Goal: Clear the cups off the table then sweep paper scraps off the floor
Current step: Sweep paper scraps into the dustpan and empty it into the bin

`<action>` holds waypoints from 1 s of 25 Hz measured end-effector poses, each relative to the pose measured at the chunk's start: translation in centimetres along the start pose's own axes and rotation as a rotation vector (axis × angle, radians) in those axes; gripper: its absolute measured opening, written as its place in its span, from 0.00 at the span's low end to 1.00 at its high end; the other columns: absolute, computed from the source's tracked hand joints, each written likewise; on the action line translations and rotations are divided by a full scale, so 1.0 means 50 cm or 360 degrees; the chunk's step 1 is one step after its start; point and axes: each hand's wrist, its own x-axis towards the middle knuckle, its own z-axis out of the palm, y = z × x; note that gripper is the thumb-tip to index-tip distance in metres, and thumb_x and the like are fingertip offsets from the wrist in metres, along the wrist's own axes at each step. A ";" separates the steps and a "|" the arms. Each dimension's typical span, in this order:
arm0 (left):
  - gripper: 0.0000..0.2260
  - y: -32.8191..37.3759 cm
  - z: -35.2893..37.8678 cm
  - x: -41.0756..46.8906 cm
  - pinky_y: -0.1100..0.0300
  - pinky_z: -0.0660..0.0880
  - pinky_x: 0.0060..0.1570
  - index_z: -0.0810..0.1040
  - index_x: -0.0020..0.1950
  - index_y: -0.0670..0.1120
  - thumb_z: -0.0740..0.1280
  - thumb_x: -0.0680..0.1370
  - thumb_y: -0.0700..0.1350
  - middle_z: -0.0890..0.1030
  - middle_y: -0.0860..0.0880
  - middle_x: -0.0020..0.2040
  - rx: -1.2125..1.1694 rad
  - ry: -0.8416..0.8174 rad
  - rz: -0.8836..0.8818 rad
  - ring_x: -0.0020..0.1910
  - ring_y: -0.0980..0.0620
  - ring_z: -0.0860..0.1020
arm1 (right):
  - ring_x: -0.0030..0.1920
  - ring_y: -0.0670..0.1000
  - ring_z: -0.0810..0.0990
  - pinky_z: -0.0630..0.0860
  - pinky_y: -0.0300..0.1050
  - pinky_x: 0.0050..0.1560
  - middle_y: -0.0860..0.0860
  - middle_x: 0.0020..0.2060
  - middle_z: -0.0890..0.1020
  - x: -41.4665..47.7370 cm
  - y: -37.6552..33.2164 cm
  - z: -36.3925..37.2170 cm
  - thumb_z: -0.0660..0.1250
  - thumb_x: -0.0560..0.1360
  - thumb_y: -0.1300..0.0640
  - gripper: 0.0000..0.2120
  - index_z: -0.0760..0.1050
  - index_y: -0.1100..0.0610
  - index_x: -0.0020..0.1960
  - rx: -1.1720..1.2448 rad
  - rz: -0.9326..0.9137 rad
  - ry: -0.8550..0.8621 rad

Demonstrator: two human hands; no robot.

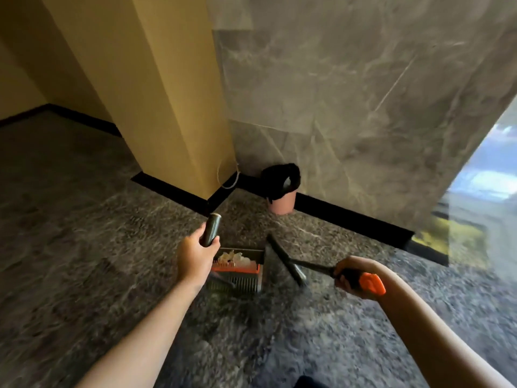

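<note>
We see the pale paper scraps (pixel 234 257) lying inside the dustpan (pixel 237 279), behind its orange comb edge, with the pan low over the speckled grey floor (pixel 84 247). Our left hand (pixel 194 259) curls round the dark upright handle (pixel 211 229) of the dustpan. Just to the right, the dark broom head (pixel 284 260) sits beside the pan, and our right hand (pixel 354 275) grips its handle near the orange end (pixel 371 284). Farther off, a pink bin (pixel 282 204) lined with a black bag stands against the black skirting at the foot of the grey marble wall (pixel 349 93), near the yellow pillar (pixel 156 93).
</note>
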 end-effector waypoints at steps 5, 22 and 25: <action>0.22 -0.026 0.090 0.338 0.48 0.78 0.43 0.72 0.69 0.44 0.70 0.76 0.42 0.82 0.41 0.52 0.0095 -0.0186 0.0051 0.47 0.38 0.81 | 0.13 0.48 0.70 0.65 0.30 0.14 0.58 0.17 0.71 0.180 -0.192 0.080 0.56 0.78 0.66 0.13 0.67 0.66 0.34 0.0076 0.0008 0.0119; 0.17 -0.063 0.246 1.179 0.59 0.72 0.25 0.75 0.66 0.42 0.68 0.77 0.39 0.75 0.48 0.31 0.0054 -0.0959 -0.0070 0.21 0.55 0.71 | 0.12 0.48 0.69 0.65 0.31 0.14 0.57 0.18 0.71 0.512 -0.613 0.395 0.57 0.78 0.68 0.15 0.68 0.64 0.33 0.0257 -0.0007 0.0463; 0.20 -0.073 0.210 1.255 0.63 0.72 0.23 0.72 0.69 0.41 0.67 0.77 0.39 0.78 0.46 0.36 0.0113 -0.1226 0.0031 0.25 0.55 0.75 | 0.12 0.47 0.68 0.63 0.31 0.14 0.57 0.16 0.70 0.525 -0.596 0.489 0.56 0.78 0.67 0.16 0.67 0.63 0.32 0.0404 -0.0012 0.0546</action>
